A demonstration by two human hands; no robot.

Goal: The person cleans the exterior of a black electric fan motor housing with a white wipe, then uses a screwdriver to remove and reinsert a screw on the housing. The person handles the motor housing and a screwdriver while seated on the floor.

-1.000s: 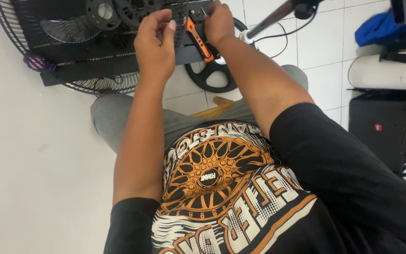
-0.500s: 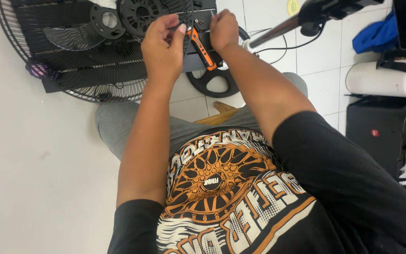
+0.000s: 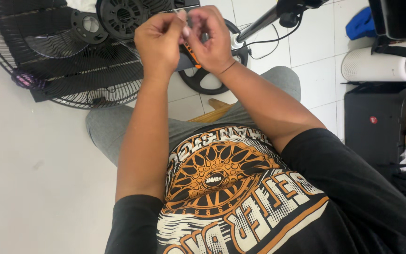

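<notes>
Fingertips of the left hand [image 3: 158, 40] and right hand [image 3: 208, 40] meet, pinching a small pale piece [image 3: 180, 13] between them; the right hand also closes around an orange-handled tool [image 3: 192, 54]. Beyond lie a black fan grille [image 3: 62, 70], a motor housing [image 3: 121, 16] and a fan stand [image 3: 259, 23] on the white tiled floor [image 3: 316, 42].

Left hand [image 3: 160, 43], right hand [image 3: 211, 40] pinching orange-handled tool [image 3: 192, 52] (partly hidden), fan grille [image 3: 66, 70] beyond

The left hand [image 3: 160, 44] and right hand [image 3: 211, 40] are hiding most of the orange-handled tool [image 3: 191, 53]; the fan grille [image 3: 71, 70] is running off the top edge.
</notes>
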